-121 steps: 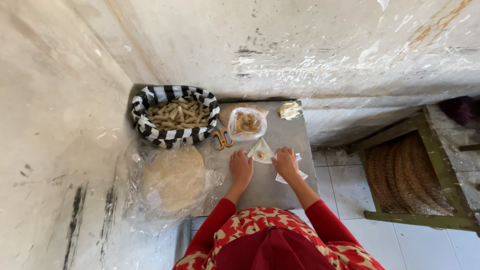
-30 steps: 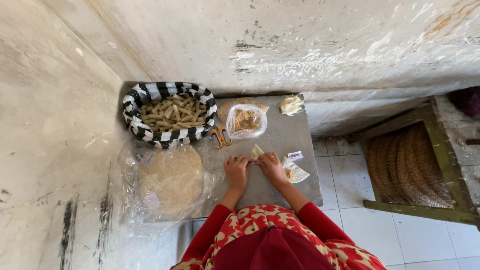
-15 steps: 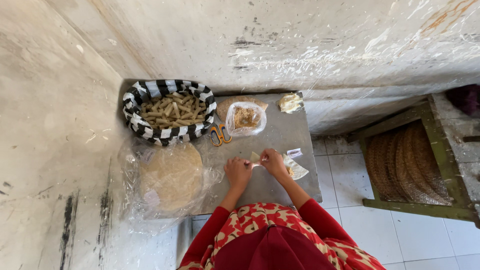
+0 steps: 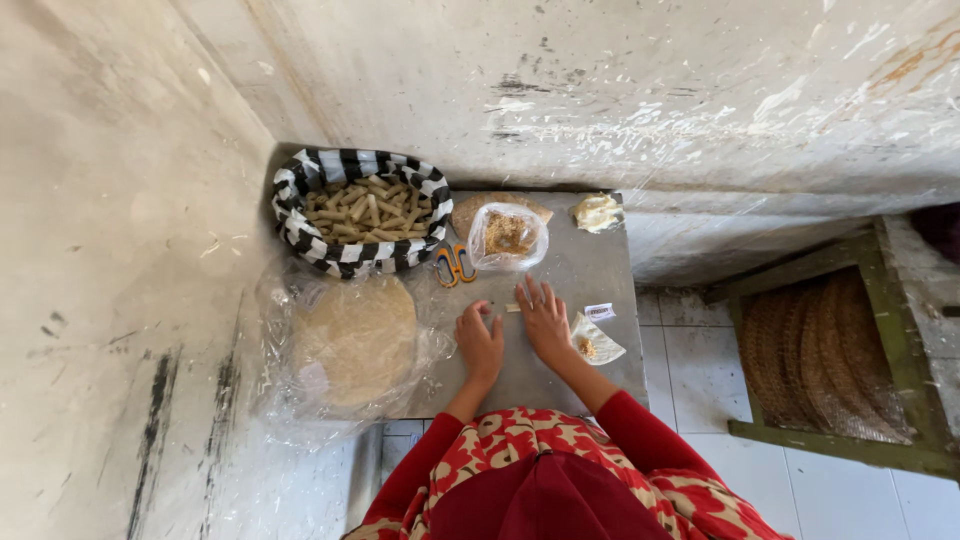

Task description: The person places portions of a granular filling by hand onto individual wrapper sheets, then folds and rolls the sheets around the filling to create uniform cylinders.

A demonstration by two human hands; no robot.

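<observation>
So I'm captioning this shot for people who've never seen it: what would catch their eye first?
Probably the black-and-white checked basket of pale rolled sticks, at the table's far left corner. Next, the left hand and right hand, pressed side by side on the grey table, over a small pale roll. A plastic-wrapped stack of round wrappers lies left of them.

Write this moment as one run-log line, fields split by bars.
left hand: flat on table | right hand: flat on a small roll | nearby: filled wrapper, scissors, basket of rolls
</observation>
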